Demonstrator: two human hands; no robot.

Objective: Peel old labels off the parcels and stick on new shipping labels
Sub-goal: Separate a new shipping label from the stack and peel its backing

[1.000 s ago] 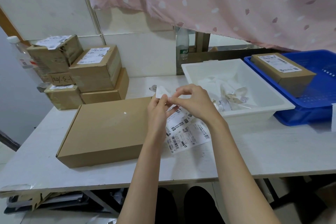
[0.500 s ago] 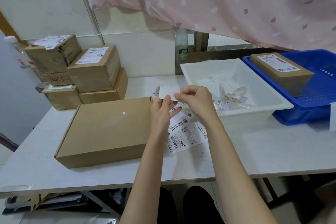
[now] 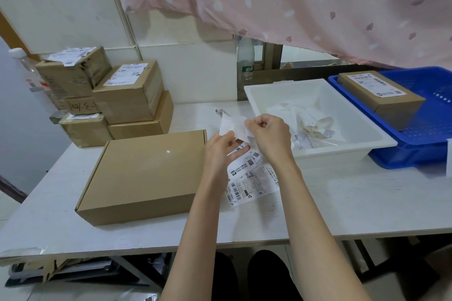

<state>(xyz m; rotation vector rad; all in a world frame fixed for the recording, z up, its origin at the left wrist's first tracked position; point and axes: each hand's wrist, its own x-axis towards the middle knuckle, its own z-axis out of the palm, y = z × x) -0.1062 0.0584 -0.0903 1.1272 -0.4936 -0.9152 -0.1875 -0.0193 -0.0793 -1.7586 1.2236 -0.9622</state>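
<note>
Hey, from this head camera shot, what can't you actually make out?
- Printing on the paper pinched by left hand and right hand: its blank side faces the camera.
- Text on the loose labels: too small, partly under the hands.
- White tray contents: a crumpled, blurred heap.

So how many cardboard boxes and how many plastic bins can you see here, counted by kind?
Cardboard boxes: 7 (one large flat box, five in the stack by the wall, one labelled box in the blue bin)
Plastic bins: 2 (white bin, blue bin)
Total: 9
</note>
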